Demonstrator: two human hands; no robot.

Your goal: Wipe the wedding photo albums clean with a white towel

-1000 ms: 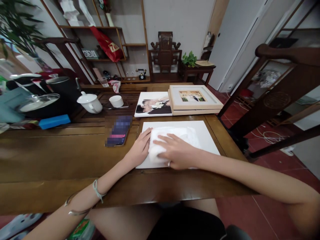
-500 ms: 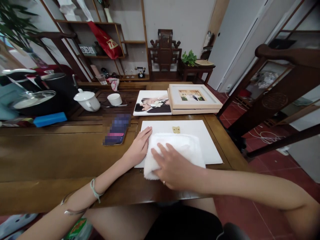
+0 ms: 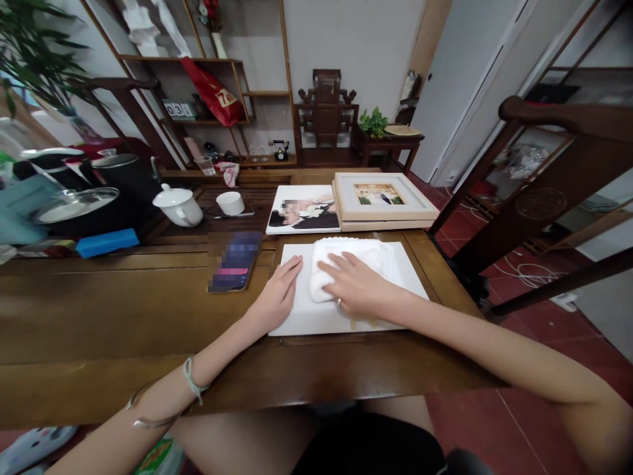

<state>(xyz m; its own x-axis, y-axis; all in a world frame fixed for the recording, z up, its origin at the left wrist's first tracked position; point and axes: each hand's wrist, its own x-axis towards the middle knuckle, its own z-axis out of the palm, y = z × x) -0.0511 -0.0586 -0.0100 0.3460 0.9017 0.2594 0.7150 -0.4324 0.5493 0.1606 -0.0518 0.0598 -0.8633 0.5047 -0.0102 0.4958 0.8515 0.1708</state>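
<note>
A white board (image 3: 410, 280) lies flat on the wooden table (image 3: 123, 303) in front of me. On its far half sits a folded white cloth (image 3: 368, 254). My right hand (image 3: 359, 287) presses flat on the cloth with fingers stretched out, a ring on one finger. My left hand (image 3: 279, 297) rests open on the board's left edge and holds it down. A smartphone (image 3: 235, 260) lies just left of the board.
Behind the board lie a photo print (image 3: 304, 210) and a pale framed picture (image 3: 383, 198). Farther left stand a white teapot (image 3: 178, 204), a white cup (image 3: 230, 202), a blue box (image 3: 107, 241) and dark pots (image 3: 123, 175). A dark wooden chair (image 3: 558, 191) stands at the right.
My right hand has pushed the cloth away from me, from the board's near edge to its far half. My left hand has stayed on the board's left edge.
</note>
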